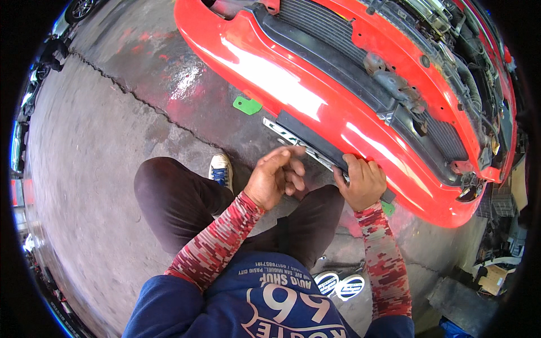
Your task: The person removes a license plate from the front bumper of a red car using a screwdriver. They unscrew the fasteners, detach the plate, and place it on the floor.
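Observation:
A white number plate (274,128) with dark characters sits along the front of a red car bumper (315,79), against a black plate mount (307,135). My right hand (362,181) grips the plate's right end, fingers over the mount's edge and thumb on the near side. Close to the plate's middle is my left hand (274,176), its fingers loosely curled and apart, slightly blurred. I see nothing held in it. Part of the plate is hidden behind my hands.
Green flat pieces (247,105) show beside the bumper's lower edge. Two round white-and-black discs (341,286) lie on the floor near my right forearm. The car's exposed radiator (321,28) is beyond the bumper. Boxes and parts (496,276) stand at the right.

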`<state>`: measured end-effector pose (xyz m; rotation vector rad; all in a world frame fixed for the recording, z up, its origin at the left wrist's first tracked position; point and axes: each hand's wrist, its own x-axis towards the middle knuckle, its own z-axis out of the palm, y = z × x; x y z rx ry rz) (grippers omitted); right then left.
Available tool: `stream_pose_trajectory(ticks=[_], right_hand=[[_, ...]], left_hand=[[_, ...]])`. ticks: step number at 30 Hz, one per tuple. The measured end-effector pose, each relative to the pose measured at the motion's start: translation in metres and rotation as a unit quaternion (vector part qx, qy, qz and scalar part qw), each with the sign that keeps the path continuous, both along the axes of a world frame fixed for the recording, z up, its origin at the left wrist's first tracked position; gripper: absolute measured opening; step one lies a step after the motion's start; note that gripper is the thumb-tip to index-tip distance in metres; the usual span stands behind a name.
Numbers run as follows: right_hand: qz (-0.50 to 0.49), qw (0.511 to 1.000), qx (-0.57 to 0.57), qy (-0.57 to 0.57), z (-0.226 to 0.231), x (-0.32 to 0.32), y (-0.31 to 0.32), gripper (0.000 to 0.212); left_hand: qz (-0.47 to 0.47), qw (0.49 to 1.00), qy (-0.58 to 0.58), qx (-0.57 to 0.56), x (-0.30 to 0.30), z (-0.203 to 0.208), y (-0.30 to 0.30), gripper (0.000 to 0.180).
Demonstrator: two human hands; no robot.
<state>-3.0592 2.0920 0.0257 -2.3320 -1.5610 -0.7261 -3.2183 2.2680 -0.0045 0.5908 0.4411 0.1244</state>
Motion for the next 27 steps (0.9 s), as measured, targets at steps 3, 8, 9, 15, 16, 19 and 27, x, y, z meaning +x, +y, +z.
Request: stream_pose_trajectory(ticks=[3,8,9,15,16,19,27], right_hand=[[-0.006,1.000,-0.003,0.001,0.000,0.000,0.000,0.037],[0.000,1.000,-0.001,-0.007,0.000,0.000,0.000,0.038],[0.002,1.000,0.004,-0.007,0.000,0.000,0.001,0.038],[0.001,1.000,0.005,-0.009,-0.002,0.001,0.000,0.040],[0.003,1.000,0.006,-0.008,-0.002,0.001,0.000,0.040],[0.005,1.000,0.004,-0.009,-0.002,0.001,0.000,0.040],[0.001,1.000,-0.001,-0.010,-0.001,0.001,0.001,0.038]], left_hand=[[0.132,0.982,0.073,0.110,0.007,-0.015,0.006,0.035],[0.157,0.984,0.064,0.061,0.023,-0.033,-0.003,0.025],[0.160,0.978,0.058,0.123,0.027,-0.034,-0.007,0.024],[0.152,0.932,0.114,0.310,0.040,-0.029,-0.012,0.018],[0.130,0.937,0.121,0.301,0.040,-0.028,-0.010,0.017],[0.077,0.969,0.103,0.210,0.035,-0.026,-0.003,0.017],[0.047,0.993,0.102,-0.041,0.024,-0.030,-0.001,0.016]])
